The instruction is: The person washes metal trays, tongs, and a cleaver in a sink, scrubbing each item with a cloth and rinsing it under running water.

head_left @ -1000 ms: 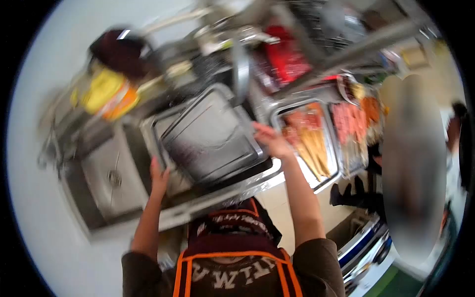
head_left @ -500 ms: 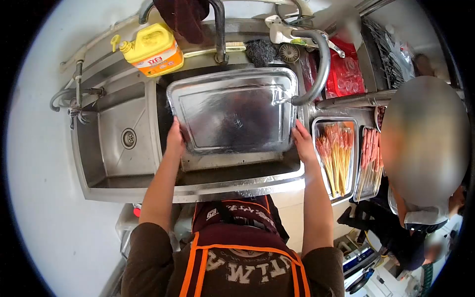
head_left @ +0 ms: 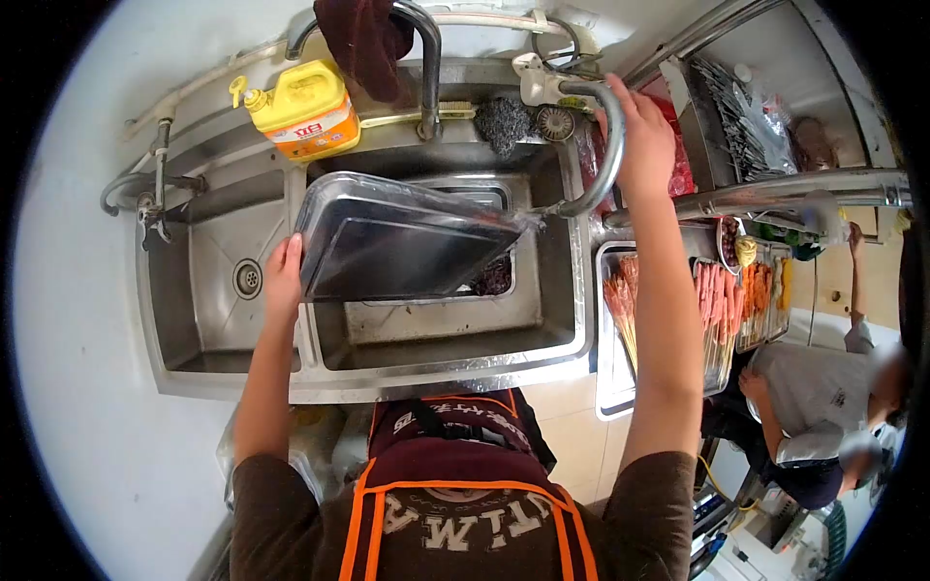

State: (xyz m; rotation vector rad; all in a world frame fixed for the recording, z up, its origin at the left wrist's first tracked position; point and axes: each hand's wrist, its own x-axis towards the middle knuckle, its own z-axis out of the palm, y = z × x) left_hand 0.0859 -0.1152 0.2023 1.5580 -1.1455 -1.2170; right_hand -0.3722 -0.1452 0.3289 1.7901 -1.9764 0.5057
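My left hand (head_left: 285,271) grips the left edge of a shiny metal tray (head_left: 407,247), tilted over the right sink basin (head_left: 446,334). The tray's right corner is under the mouth of a curved tap (head_left: 612,165), where water seems to splash. At that tap's lever is my right hand (head_left: 644,145), its fingers curled around the handle, which it mostly hides. Beneath the tray, another metal tray (head_left: 499,198) lies in the basin with something dark (head_left: 492,278) in it.
A yellow detergent jug (head_left: 308,111), a brush (head_left: 455,110) and a steel-wool scourer (head_left: 503,126) sit on the back ledge. A second tap (head_left: 431,77) carries a dark cloth (head_left: 363,44). Skewer trays (head_left: 612,387) stand right, near a co-worker (head_left: 814,397).
My right hand has let go of the tray and moved up to the tap lever. The tray, now held by the left hand alone, has shifted left and tilted.
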